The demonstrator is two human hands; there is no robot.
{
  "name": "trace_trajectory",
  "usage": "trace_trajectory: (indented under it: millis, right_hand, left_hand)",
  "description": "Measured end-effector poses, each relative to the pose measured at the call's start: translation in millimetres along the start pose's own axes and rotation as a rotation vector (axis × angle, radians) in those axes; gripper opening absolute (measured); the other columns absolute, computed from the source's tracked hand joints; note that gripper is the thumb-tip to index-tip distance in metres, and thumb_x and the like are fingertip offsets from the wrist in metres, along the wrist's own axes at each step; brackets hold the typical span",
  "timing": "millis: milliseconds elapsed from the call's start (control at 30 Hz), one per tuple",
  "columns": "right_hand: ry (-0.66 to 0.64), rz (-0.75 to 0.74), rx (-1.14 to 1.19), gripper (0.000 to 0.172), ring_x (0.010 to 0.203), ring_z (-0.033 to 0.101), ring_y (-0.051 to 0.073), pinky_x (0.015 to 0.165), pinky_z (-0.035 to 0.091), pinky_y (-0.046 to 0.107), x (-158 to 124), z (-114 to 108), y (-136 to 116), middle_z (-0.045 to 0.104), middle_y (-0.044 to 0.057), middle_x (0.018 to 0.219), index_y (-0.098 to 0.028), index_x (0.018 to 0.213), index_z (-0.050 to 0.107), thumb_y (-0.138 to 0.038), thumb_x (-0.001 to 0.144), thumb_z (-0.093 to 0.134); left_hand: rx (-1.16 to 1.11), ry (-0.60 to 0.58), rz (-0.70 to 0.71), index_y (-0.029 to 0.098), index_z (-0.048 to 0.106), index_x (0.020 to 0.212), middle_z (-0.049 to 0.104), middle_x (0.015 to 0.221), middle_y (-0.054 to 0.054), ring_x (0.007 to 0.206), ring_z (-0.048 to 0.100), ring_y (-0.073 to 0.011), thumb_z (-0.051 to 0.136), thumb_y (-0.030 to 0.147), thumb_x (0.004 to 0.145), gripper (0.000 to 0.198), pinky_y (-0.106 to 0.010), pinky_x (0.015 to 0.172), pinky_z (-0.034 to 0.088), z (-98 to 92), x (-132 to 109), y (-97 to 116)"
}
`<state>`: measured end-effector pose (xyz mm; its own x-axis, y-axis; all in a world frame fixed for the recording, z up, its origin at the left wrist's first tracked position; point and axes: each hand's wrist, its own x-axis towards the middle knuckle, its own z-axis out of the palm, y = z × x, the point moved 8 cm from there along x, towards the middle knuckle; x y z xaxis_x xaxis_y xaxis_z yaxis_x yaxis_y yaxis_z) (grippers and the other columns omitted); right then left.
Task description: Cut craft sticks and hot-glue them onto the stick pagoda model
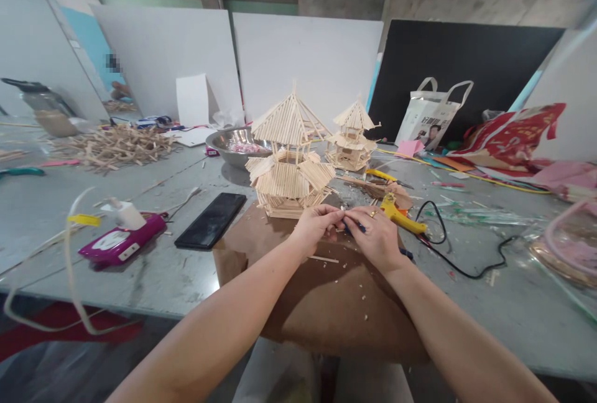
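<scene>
Wooden-stick pavilion (284,182) stands upright near the back edge of a brown board (321,310), just beyond the hands. Both forearms reach in from below and converge — wrists low, knuckles up, fingertips almost meeting. The left hand (319,221) is pinched at a small pale piece (342,209); the right hand (377,235) is curled around a dark blue tool (355,227), mostly hidden by the fingers. A loose stick (324,259) lies below them among pale crumbs.

Right of the hands, a yellow glue gun (405,216) rests with its black cord looping outward. Behind stand a smaller pavilion (352,142) and, to the left, a metal bowl (228,151). A white tote bag (426,118) bears dark Chinese characters, 好 the first, the others too small to make out; the red bag's (513,135) lettering is unreadable.

The board's near edge juts past the surface (504,310) over the lap. At the left, a black phone (211,221) lies close beside it, then a purple power strip (124,238) — a strip of grey surface between. More grey spreads right of the right forearm.
</scene>
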<state>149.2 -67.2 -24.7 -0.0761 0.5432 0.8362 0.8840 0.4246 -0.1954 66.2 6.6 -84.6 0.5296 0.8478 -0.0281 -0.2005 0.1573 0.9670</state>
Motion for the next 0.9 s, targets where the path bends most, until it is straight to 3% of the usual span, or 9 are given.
trace_trajectory:
  millis: [233,567,733,900]
  right_hand:
    - [-0.084,0.289,0.306,0.014,0.072,0.055,0.015,0.066,0.043,0.028,-1,12,21,0.062,0.003,0.074,-0.02,0.074,0.061,-0.026,0.072,0.049]
    - [-0.127,0.466,0.521,0.017,0.064,0.055,0.014,0.059,0.043,0.027,-6,21,30,0.061,0.004,0.073,-0.016,0.076,0.06,-0.029,0.069,0.051]
    - [-0.155,0.633,0.707,0.019,0.058,0.053,0.013,0.058,0.042,0.027,-13,33,39,0.06,0.003,0.065,-0.016,0.075,0.059,-0.032,0.066,0.054]
    - [-0.165,0.775,0.927,0.02,0.052,0.049,0.01,0.054,0.042,0.026,-18,41,43,0.056,-0.001,0.061,-0.017,0.077,0.058,-0.033,0.065,0.056]
  left_hand:
    - [0.024,-0.001,0.021,0.012,0.054,0.065,0.055,0.051,0.003,0.031,0.042,-0.0031,0.063,0.033,0.057,0.024,-0.017,0.034,0.032,0.9,0,5]
    - [0.08,0.028,0.093,0.011,0.054,0.064,0.054,0.048,0.003,0.03,0.041,-0.0034,0.062,0.031,0.058,0.022,-0.017,0.033,0.031,0.2,-1,12]
    - [0.082,0.048,0.085,0.012,0.053,0.063,0.054,0.047,0.003,0.03,0.041,-0.0032,0.062,0.029,0.058,0.02,-0.016,0.033,0.031,-0.8,-2,13]
    - [0.043,-0.034,0.051,0.011,0.055,0.065,0.055,0.05,0.002,0.032,0.042,-0.0033,0.061,0.029,0.06,0.02,-0.017,0.034,0.033,4.3,-3,10]
